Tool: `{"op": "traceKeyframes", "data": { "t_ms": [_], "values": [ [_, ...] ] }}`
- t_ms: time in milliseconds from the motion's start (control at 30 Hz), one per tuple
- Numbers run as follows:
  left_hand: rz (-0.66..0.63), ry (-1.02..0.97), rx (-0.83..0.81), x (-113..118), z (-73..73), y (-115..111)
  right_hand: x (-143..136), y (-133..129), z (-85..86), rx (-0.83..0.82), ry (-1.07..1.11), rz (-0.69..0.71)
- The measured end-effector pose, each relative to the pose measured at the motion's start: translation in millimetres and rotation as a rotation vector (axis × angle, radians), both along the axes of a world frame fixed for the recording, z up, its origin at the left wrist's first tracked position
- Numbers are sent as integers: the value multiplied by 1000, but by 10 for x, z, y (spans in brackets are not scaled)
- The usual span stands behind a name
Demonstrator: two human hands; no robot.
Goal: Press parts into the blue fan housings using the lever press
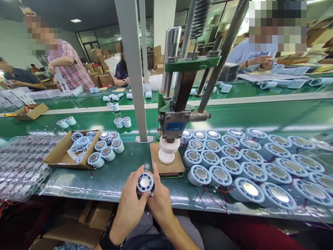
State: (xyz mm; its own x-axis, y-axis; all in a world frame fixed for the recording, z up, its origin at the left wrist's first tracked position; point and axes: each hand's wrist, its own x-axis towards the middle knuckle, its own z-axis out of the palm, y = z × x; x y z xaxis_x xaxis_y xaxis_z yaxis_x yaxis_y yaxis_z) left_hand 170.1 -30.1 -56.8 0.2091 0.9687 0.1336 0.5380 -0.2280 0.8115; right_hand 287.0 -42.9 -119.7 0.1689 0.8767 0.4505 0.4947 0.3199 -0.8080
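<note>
Between my two hands, over the front edge of the bench, is a round light-blue motor housing [145, 182] with a slotted ring and a silver disc on top. My left hand [132, 198] wraps its left side, thumb at the near rim. My right hand [160, 194] closes round the right side, index finger pointing up past it. Fingers cover most of the housing's sides. Just beyond stands a green hand press [177, 100], its white plastic pressing head [169, 144] above a white round seat [166, 157] on a brown board [153, 152].
Rows of similar housings [230, 165] with trailing wires fill the right. To the left are a cardboard box [59, 152] of blue rings, a few housings [108, 152] and a mass of wired parts [26, 163]. A grey post [134, 69] rises behind. People work across the green conveyor [249, 111].
</note>
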Motion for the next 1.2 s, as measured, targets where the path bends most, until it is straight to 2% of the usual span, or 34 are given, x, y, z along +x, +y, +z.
{"op": "traceKeyframes", "data": {
  "t_ms": [233,333,400,467,533,600,667,700,767,800,867,933,1000,1067,1133,1200],
  "values": [
    [103,-20,114,104,-199,-75,-3,-4,11,-51,-67,13],
    [78,-68,118,107,-296,-83,61,-14,45,-87,-193,83],
    [39,-106,85,81,-338,-64,190,-43,151,-161,-298,165],
    [-1,-130,23,39,-333,-7,404,-93,411,-194,-408,276],
    [-13,-134,-51,-3,-264,105,678,-136,888,-78,-486,291],
    [-5,-134,-85,-19,-130,275,951,-122,1571,185,-531,140],
    [-3,-161,-71,18,42,484,1170,6,2355,445,-572,-107],
    [-18,-188,-58,63,129,591,1251,122,2732,520,-595,-224],
    [-65,-262,-45,207,274,779,1367,439,3353,510,-562,-412],
    [-97,-301,-53,300,324,853,1410,624,3569,467,-531,-464],
    [-185,-381,-88,505,370,954,1488,985,3798,414,-476,-501],
    [-273,-447,-125,701,357,1011,1564,1270,3817,470,-471,-473],
    [-333,-489,-145,848,313,1048,1625,1439,3755,570,-473,-433],
    [-358,-508,-153,924,261,1076,1642,1492,3726,575,-410,-387],
    [-385,-518,-168,933,213,1090,1613,1438,3764,463,-289,-324],
    [-405,-524,-179,906,170,1089,1573,1274,3817,319,-187,-243]
  ]
}}
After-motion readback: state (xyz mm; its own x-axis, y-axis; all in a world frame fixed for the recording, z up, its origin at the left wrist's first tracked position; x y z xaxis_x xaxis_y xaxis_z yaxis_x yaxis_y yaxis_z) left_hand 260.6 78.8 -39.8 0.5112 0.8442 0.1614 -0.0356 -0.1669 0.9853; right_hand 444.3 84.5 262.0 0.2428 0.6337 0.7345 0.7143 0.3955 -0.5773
